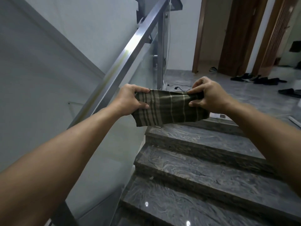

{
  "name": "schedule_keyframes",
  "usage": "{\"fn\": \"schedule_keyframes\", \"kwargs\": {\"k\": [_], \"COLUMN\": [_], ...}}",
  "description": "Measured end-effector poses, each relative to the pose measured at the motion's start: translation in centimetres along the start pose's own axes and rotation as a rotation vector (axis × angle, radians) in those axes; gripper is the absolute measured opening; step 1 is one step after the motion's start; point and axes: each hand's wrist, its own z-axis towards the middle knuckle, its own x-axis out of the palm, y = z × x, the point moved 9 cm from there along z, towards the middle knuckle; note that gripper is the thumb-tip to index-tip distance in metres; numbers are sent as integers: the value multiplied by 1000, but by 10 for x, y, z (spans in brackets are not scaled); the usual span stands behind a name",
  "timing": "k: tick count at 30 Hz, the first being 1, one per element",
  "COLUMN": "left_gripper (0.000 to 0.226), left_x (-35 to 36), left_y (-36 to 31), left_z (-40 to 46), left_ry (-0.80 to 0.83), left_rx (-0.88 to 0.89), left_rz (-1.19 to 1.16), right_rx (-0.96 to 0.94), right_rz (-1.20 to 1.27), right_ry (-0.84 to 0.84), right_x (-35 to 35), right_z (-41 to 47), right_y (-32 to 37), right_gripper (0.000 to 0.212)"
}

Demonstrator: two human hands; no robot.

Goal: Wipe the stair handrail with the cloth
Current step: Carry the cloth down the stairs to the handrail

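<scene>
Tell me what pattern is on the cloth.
Dark olive-green cloth with lighter tan and cream stripes, seen in the head view.

We cannot see the part of the cloth [164, 108] bunched inside the left hand [132, 99] and the right hand [207, 95]. The handrail [130, 57] passes behind the left forearm and is cut off at the top edge. The shoes [259, 79] beyond are too small to count.

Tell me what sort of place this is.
Likely a home's indoor stairwell: dark stone stairs, a metal handrail over glass, and shoes left by wooden doors on the landing.
</scene>
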Motion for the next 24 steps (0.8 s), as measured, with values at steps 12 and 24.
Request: {"fn": "schedule_keyframes", "kwargs": {"k": [12, 24], "left_gripper": [57, 56], "left_x": [-35, -112], "left_y": [-36, -28], "left_z": [137, 220], "left_ry": [-202, -351], "left_rx": [-74, -216], "left_rz": [61, 170], "right_rx": [-128, -276], "right_rz": [84, 46], "right_ry": [44, 60], "right_x": [-49, -47], "right_z": [164, 336], "right_y": [-44, -7], "right_gripper": [35, 26]}}
